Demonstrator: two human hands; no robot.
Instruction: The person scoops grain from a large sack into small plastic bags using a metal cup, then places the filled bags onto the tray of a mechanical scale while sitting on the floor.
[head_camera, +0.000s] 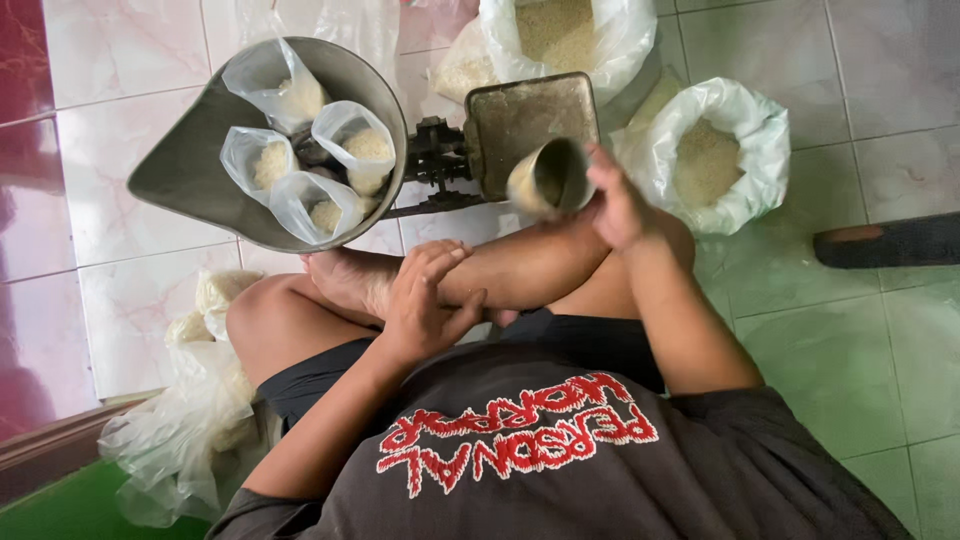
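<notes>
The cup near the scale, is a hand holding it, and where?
Yes. The right hand holds the metal cup, its fingers gripping the cup's base end. The left hand holds nothing; it rests on the leg.

1. Right hand (620, 205) has the metal cup (548, 180) in it, just in front of the crossed leg.
2. Scale plate (525, 115) sits right behind that cup.
3. Scale pan (190, 170) is way off to the left, four small bags (300, 165) in it.
4. Open grain sack (715, 160) sits just right of the hand.
5. Left hand (425, 300) rests on the ankle.
</notes>
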